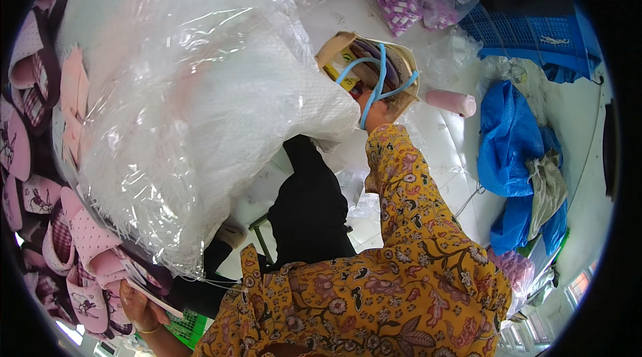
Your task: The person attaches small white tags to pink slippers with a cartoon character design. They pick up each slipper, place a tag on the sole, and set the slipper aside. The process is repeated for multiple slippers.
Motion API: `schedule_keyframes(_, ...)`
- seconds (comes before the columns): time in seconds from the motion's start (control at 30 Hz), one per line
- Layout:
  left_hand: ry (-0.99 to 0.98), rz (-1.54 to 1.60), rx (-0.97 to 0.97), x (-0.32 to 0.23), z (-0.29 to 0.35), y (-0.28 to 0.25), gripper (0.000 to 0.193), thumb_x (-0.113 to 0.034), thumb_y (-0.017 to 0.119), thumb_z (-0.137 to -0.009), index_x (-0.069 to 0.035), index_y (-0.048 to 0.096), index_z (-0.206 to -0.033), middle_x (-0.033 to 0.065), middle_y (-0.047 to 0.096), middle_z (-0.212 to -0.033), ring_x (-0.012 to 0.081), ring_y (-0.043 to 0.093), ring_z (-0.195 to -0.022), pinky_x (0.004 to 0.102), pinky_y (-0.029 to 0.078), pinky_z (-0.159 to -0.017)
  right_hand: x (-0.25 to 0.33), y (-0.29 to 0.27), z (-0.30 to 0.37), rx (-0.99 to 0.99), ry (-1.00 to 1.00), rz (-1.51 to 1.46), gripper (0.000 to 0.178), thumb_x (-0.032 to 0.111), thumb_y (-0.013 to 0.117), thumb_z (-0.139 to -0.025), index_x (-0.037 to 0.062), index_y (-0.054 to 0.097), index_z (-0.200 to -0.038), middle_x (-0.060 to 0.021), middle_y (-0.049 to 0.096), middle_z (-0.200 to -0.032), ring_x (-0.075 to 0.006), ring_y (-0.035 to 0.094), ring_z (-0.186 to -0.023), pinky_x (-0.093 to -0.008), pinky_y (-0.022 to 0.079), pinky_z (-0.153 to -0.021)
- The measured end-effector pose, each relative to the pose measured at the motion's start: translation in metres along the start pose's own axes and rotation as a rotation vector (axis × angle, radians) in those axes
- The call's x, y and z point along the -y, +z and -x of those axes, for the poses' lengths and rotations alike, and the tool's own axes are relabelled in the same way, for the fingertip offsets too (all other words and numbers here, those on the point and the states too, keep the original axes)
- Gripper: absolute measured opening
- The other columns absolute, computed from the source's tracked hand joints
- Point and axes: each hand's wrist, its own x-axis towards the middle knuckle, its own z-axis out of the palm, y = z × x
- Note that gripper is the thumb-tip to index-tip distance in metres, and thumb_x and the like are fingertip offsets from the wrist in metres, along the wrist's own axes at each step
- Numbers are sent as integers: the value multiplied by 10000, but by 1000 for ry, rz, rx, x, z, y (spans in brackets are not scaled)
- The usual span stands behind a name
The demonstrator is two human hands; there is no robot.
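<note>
Head view, right hand: the right hand (374, 115) is sitting just above the middle of the frame at the end of a yellow floral sleeve (408, 223), its fingers closing around the light blue straps (378, 79); how tightly they are curling I cannot tell, since the hand is mostly hidden behind the straps and the plastic
Head view, cardboard box: the small brown cardboard box (348, 46) is lying open just above that hand, upper centre, with the blue straps looping out of its mouth and dark and yellow items showing inside
Head view, left hand: the left hand (137, 307) is showing at the lower left edge, fingers pinching a flat card-like sheet (150, 290) under the pile; a thin bangle is circling the wrist
Head view, plastic bag: a big clear plastic bag (194, 103) of white padded material is filling the upper left and centre, its corner touching the box
Head view, slippers: pink slippers (87, 243) are stacking along the left rim, beside the bag
Head view, surroundings: a pink roll (451, 101) is lying right of the box, a blue tarp (508, 149) is bunching at the right, and a blue crate (528, 29) is sitting at the upper right
</note>
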Motion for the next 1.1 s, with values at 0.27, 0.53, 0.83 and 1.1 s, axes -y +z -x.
schedule_keyframes(0.27,-92,-195,-144,0,6,9,484,-243,740,-782,85,491,-1036,128,557,-636,208,475,-281,315,411,-247,20,-35,-19,27,-188,134,352,303,487,-985,5,675,-991,-260,681,-887,-456,649,-852,-513,505,-792)
schedule_keyframes(0.53,-128,38,120,-10,8,-3,233,-40,584,-899,89,519,-1082,175,665,-760,245,631,-412,269,452,-302,42,-34,-3,26,-286,245,344,299,493,-983,7,674,-978,-253,681,-882,-454,648,-842,-512,507,-788)
schedule_keyframes(0.83,-150,64,117,-9,5,-1,165,-38,580,-917,83,537,-1021,190,688,-804,226,648,-431,230,445,-301,53,-30,9,28,-303,318,335,295,499,-980,9,672,-964,-245,681,-875,-451,647,-832,-511,509,-782)
schedule_keyframes(1.1,-178,29,119,-12,4,-2,207,-43,586,-892,92,520,-1034,212,684,-803,251,628,-396,277,405,-264,49,-33,10,42,-324,367,327,291,504,-977,10,670,-951,-238,681,-869,-449,646,-822,-509,510,-778)
